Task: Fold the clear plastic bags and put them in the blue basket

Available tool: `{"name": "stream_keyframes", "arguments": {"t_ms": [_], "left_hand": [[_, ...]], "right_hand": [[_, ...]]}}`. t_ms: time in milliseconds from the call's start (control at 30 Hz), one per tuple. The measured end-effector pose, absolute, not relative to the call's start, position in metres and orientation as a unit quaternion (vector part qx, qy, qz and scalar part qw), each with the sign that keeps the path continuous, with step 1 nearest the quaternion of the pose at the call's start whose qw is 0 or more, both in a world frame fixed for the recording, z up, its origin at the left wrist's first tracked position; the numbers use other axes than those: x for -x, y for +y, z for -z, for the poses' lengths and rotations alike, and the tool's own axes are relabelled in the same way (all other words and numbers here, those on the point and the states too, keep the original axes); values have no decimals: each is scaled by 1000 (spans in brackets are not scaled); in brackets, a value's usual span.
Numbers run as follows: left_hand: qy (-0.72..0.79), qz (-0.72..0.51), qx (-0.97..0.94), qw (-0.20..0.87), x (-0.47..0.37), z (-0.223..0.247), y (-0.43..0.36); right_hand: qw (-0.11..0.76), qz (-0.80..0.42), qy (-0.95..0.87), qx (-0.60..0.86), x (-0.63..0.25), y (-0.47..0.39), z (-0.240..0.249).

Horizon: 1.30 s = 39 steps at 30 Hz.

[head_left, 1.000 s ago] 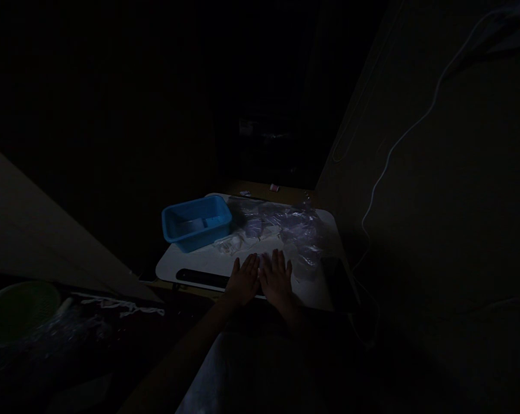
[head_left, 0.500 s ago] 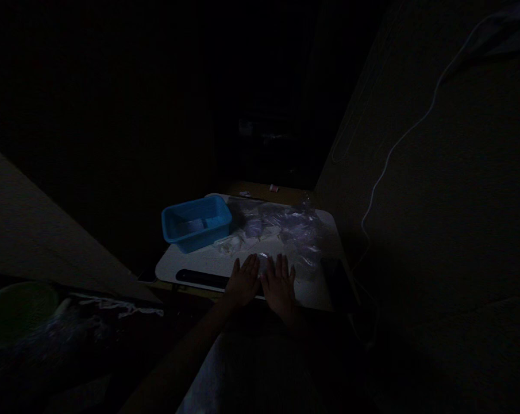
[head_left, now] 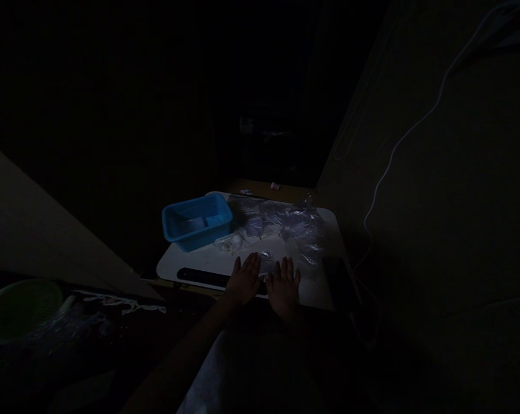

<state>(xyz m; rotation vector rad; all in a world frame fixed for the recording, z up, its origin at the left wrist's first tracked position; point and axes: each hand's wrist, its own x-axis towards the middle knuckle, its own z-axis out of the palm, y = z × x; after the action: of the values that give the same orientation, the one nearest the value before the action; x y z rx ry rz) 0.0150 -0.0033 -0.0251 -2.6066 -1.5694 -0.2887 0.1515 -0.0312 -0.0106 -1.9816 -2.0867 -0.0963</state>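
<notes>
Both hands lie flat near the front edge of a small white table (head_left: 167,265), in very dim light. My left hand (head_left: 245,280) has its fingers stretched forward at the left side of a small clear plastic bag (head_left: 266,262). At the bag's right side rests my right hand (head_left: 282,286), fingers extended and slightly spread. The bag shows between the hands, and the palms hide its lower edges. Beyond it, a heap of clear plastic bags (head_left: 300,221) covers the back right. A crumpled whitish plastic piece (head_left: 231,242) sits left of the heap.
A blue plastic basin (head_left: 197,238) stands at the table's left, with something pale inside. A dark flat object, perhaps a phone (head_left: 341,282), lies at the right edge. A white cable (head_left: 382,172) runs down the right wall. A green basket (head_left: 24,310) is at lower left.
My right hand has shifted slightly right, away from the left, so more of the small bag shows between them. The left hand stays nearly in place.
</notes>
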Motion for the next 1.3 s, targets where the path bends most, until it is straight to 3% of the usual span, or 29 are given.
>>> {"name": "stream_keyframes", "arguments": {"t_ms": [633, 933, 1300], "left_hand": [[-517, 116, 847, 43, -14, 28, -2], [-515, 301, 797, -90, 6, 25, 8], [-423, 79, 903, 4, -12, -16, 10]], "right_hand": [[138, 18, -742, 656, -154, -32, 10], [123, 5, -734, 668, -150, -31, 4], [163, 5, -732, 662, -152, -29, 10]]}}
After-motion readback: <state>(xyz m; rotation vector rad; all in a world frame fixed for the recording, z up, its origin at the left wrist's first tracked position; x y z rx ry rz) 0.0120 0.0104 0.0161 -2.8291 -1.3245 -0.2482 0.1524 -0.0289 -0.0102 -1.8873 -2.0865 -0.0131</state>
